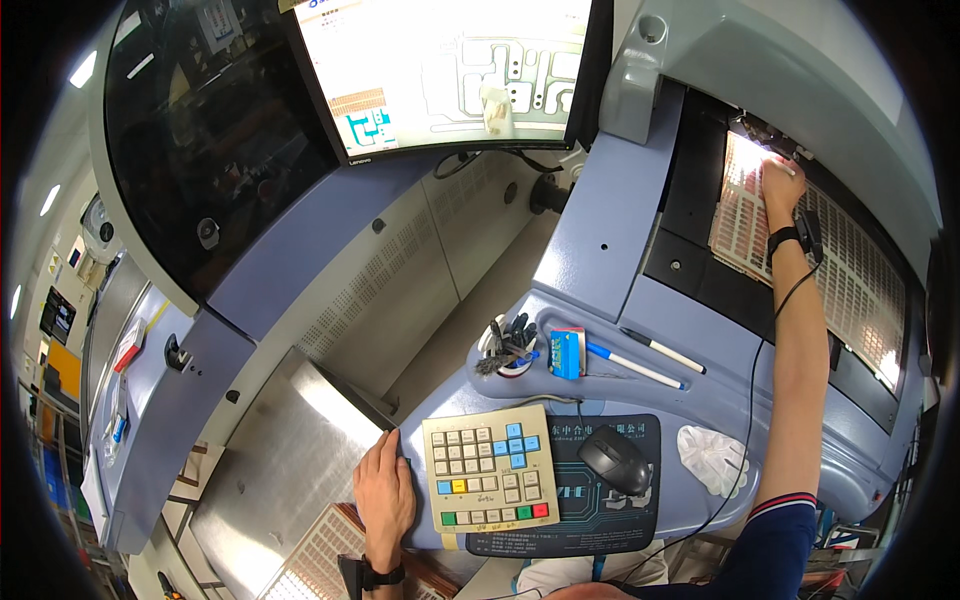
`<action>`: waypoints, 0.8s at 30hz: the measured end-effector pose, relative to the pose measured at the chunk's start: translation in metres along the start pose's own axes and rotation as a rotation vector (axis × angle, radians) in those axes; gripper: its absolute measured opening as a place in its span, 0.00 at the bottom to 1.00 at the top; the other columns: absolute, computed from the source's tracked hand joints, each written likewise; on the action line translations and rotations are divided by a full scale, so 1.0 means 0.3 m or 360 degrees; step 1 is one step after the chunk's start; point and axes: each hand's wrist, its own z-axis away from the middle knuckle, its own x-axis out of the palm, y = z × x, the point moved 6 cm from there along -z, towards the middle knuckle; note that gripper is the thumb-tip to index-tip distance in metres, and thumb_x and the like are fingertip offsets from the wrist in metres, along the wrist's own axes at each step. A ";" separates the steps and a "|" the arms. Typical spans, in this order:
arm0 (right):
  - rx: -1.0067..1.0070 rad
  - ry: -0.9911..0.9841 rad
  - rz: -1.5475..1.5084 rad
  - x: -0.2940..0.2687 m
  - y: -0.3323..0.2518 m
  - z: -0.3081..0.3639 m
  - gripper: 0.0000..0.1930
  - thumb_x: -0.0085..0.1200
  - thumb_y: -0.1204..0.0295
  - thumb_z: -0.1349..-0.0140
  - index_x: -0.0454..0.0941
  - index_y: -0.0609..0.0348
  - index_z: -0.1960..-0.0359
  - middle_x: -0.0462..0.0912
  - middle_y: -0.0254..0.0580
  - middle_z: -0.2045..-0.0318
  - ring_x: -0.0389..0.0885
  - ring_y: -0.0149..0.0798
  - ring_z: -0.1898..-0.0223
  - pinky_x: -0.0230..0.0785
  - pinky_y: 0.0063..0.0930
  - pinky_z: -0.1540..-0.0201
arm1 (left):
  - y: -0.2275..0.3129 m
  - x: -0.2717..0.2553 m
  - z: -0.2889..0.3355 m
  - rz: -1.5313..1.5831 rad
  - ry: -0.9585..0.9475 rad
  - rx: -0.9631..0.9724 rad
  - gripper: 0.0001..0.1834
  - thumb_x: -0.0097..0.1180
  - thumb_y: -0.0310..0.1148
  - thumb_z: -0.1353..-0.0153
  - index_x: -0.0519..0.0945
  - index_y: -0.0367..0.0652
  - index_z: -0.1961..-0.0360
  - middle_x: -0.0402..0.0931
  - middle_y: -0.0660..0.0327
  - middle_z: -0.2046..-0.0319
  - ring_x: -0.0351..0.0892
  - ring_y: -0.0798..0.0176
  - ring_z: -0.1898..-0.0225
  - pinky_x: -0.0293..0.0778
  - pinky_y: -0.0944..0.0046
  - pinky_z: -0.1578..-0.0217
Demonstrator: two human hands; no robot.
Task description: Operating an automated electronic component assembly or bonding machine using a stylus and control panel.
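My right hand (pixel 783 184) reaches to the far right, fingers closed together over a copper-and-white patterned circuit panel (pixel 738 225) beneath a bright light. A small whitish thing shows at its fingertips, too small to make out. My left hand (pixel 384 492) lies flat with fingers stretched, on the edge beside a beige keypad (pixel 490 468) with coloured keys. Below it, another patterned panel (pixel 318 560) lies on a metal surface, partly covered by my left wrist. The monitor (pixel 450 75) shows magnified circuit traces and a pale shape over them.
A black mouse (pixel 614 461) sits on a dark mat (pixel 590 530), with a crumpled white cloth (pixel 712 461) alongside. Two markers (pixel 640 367), a blue box (pixel 566 354) and a cup of tools (pixel 508 345) stand behind. A cable (pixel 752 410) runs from my right wrist across the console.
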 end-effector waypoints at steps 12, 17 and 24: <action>0.0001 -0.0060 0.0000 0.005 -0.010 0.006 0.18 0.51 0.62 0.46 0.74 0.69 0.80 0.83 0.64 0.74 0.81 0.68 0.69 0.74 0.53 0.56 | -0.005 0.001 0.003 -0.0003 -0.0008 -0.0016 0.23 0.47 0.31 0.29 0.74 0.39 0.34 0.75 0.49 0.37 0.72 0.46 0.37 0.64 0.48 0.34; -0.0018 -0.0047 0.0053 0.019 0.018 -0.016 0.18 0.52 0.62 0.46 0.74 0.68 0.80 0.82 0.63 0.76 0.81 0.66 0.70 0.74 0.52 0.57 | -0.007 0.005 0.001 -0.0006 -0.0024 -0.0026 0.23 0.47 0.31 0.29 0.74 0.39 0.34 0.75 0.49 0.37 0.72 0.46 0.37 0.63 0.49 0.34; -0.0126 0.0078 0.0010 0.024 0.033 -0.031 0.17 0.51 0.62 0.47 0.76 0.68 0.80 0.82 0.66 0.75 0.81 0.69 0.68 0.74 0.55 0.54 | -0.006 0.003 0.003 -0.0018 -0.0024 -0.0023 0.24 0.47 0.32 0.29 0.73 0.40 0.33 0.74 0.50 0.37 0.71 0.47 0.36 0.63 0.49 0.33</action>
